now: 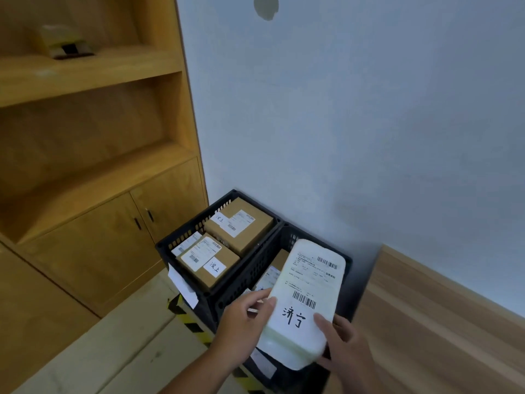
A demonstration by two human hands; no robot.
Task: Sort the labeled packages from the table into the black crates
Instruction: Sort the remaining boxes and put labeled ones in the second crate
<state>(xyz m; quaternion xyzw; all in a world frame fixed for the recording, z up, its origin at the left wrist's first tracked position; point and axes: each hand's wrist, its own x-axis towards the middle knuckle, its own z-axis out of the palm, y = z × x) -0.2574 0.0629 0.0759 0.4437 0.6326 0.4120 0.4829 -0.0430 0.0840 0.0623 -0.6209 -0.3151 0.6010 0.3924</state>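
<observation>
Left hand (241, 318), right hand (348, 346) holding white package (308, 297), handwritten 济宁

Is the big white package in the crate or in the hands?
In the hands: the left hand and right hand grip the white package over the right black crate, tilted up.

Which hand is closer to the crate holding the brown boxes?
Left. The left hand grips the white package's edge just beside that crate; the right hand holds the package's opposite side, farther off.
</observation>
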